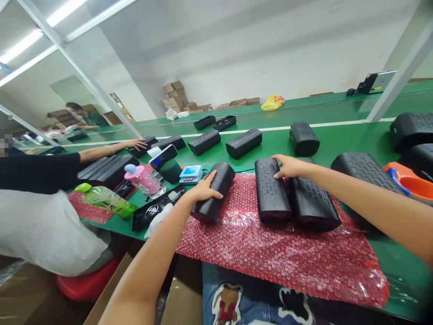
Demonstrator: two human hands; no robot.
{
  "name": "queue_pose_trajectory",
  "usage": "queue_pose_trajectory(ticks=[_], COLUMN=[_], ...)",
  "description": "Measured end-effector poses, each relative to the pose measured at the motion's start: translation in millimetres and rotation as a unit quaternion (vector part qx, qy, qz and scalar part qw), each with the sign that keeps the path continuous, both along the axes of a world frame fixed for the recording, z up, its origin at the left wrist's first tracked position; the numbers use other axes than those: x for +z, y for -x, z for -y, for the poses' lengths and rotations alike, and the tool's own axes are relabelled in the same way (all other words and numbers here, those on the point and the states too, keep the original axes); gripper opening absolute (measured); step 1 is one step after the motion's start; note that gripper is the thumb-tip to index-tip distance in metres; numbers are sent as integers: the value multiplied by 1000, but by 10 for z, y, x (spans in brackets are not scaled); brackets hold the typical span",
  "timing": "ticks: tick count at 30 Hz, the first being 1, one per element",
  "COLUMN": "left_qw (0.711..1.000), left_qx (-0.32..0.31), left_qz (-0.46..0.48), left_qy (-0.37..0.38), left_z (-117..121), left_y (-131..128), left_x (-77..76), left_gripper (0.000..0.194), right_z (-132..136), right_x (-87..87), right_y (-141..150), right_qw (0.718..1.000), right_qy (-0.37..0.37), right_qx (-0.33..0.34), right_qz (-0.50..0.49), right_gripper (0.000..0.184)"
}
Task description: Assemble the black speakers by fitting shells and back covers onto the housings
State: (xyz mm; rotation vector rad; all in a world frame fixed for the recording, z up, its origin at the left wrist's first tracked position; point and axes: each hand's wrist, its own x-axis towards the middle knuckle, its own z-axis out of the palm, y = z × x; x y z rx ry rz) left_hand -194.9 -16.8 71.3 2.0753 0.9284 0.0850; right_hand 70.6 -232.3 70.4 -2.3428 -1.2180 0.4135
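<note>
1. Bare left forearm; left hand, thumb and finger spread, clasps a rounded black plastic case.
2. Right hand touches a scale-patterned black case at its far end; grip unclear.
3. Both lie over red bubble wrap, seemingly being arranged; shifting calls for steadiness.

A scale-like pattern is borne by the middle black casing. The near bubble wrap is coloured red and dotted. The green bench is crossed by a white stripe. Yellow is seen on the far bag, pink on the left bottle.
</note>
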Motion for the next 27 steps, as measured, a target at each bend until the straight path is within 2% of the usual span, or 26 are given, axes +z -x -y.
queue_pose_trajectory(ticks=[6, 9, 12, 16, 20, 24, 27], left_qw=[981, 962, 946, 929, 905, 882, 871], left_qx=[41, 73, 93, 122, 136, 172, 182], left_qz=[65, 111, 152, 198, 260, 263, 265], left_qy=[176, 238, 269, 289, 308, 352, 371], left_z=[-257, -276, -217, 18, 423, 842, 1052], left_y=[278, 397, 424, 442, 585, 766, 855], left_x=[-141, -227, -250, -212, -211, -291, -387], left_gripper=[96, 93, 96, 97, 97, 101, 100], right_z=[-202, -350, -478, -548, -514, -459, -414], right_x=[-200, -256, -243, -129, -63, -100, -116], right_y=[271, 488, 657, 798, 955, 1142, 1266], right_qw=[984, 970, 962, 966, 977, 981, 978], right_qy=[-30, -3, 7, 19, 36, 51, 62], right_qx=[-98, -137, -154, -133, -80, -47, -38], right_qz=[-143, -202, -224, -220, -196, -179, -195], right_gripper=[106, 109, 110, 113, 108, 113, 116])
